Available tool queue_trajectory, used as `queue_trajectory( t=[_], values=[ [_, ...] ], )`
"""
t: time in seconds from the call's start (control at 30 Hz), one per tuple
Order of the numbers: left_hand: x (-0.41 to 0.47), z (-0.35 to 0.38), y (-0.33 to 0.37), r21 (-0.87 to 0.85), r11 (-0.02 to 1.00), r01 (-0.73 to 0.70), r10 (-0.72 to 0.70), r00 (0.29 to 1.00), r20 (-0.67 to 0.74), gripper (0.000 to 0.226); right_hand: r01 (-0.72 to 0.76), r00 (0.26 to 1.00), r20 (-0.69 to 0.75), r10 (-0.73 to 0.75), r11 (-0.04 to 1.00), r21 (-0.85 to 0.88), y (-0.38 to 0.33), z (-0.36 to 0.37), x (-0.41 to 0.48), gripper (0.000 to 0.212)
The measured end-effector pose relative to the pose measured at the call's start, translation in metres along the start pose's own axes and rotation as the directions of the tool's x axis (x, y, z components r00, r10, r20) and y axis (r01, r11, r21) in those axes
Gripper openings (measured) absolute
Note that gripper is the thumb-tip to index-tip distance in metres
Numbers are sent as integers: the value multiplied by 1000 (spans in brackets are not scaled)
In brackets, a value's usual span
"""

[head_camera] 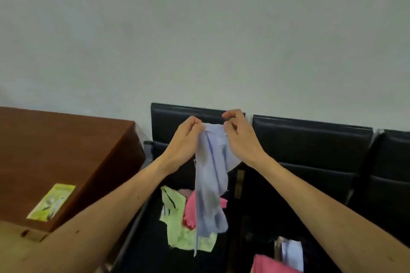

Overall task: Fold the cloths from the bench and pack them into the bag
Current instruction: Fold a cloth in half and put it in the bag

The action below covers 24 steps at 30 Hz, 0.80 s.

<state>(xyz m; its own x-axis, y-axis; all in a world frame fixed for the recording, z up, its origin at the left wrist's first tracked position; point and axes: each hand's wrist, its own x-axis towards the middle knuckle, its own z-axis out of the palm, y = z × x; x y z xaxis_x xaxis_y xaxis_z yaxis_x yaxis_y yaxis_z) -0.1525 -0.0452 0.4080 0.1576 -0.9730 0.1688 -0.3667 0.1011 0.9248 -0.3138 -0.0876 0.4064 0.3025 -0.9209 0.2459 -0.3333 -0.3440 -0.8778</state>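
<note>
Both hands are pinching the top edge of the pale blue cloth [210,175], left hand [185,139] and right hand [239,137] close together, letting it dangle above the green cloth [177,224] and pink cloth [190,210] lying on the black bench [310,139].

The lavender cloth [210,184] is smeared by motion blur, and its lower end and trailing thread are indistinct. It covers the middle of the pink cloth [189,210] and part of the green cloth [177,235] on the bench [310,139], whose right seat runs off the right edge. A second pink cloth [266,265], near right, is cut by the bottom edge. The dark mass [255,228] beside it cannot be identified. The print on the yellow-green packet [52,201] is unreadable. The wooden desk [55,146] runs off the left edge.
</note>
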Motion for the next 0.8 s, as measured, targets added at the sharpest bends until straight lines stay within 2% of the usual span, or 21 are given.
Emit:
queue_trajectory(
  t=[0.03, 0.1, 0.17, 0.27, 0.37, 0.43, 0.5, 0.6, 0.63, 0.7, 0.77, 0.8],
  values=[
    [-1, -6, 9, -6, 1000, 3, -3, 1000, -18, 21, 16, 1000, -5, -15, 999, 37, -13, -3, -3, 13],
    [-3, -19, 27, -44, 999, 1, -3, 999, -36, 23, 46, 997, 55, -49, 997, 55, -39, -11, -11, 35],
    [-7, -33, 41, -78, 997, -17, 14, 999, -34, 25, 65, 984, 173, -51, 995, -76, -58, -17, -17, 52],
    [-16, -56, 49, -71, 996, -52, 54, 998, 14, 27, 90, 977, 211, -37, 965, -248, -85, -17, -18, 24],
    [-20, -83, 48, -17, 997, -73, 74, 996, 58, 25, 48, 970, 240, 24, 956, -289, -119, -8, -17, 37],
    [-19, -96, 47, 79, 991, -111, 104, 991, 85, 22, -12, 962, 265, 71, 976, -219, -140, -1, -18, 40],
    [-24, -106, 51, 123, 973, -194, 191, 981, 38, 16, -79, 970, 215, 117, 981, -175, -154, 7, -18, 37],
    [-46, -115, 58, 38, 943, -329, 332, 938, -98, 17, -203, 974, 106, 200, 979, 21, -170, 17, -14, 29],
    [-57, -114, 59, 2, 938, -346, 345, 935, -79, 22, -252, 965, 96, 242, 962, 107, -173, 18, -13, 27],
    [-76, -115, 56, -21, 937, -348, 349, 935, 65, 35, -323, 946, 62, 319, 905, 277, -182, 23, -11, 24],
    [-87, -110, 49, 22, 943, -332, 321, 926, 197, 48, -351, 929, 44, 367, 838, 418, -192, 27, -14, 18],
    [-88, -106, 45, 58, 943, -328, 308, 925, 221, 54, -360, 921, 39, 388, 806, 470, -197, 30, -15, 16]
  ],
)
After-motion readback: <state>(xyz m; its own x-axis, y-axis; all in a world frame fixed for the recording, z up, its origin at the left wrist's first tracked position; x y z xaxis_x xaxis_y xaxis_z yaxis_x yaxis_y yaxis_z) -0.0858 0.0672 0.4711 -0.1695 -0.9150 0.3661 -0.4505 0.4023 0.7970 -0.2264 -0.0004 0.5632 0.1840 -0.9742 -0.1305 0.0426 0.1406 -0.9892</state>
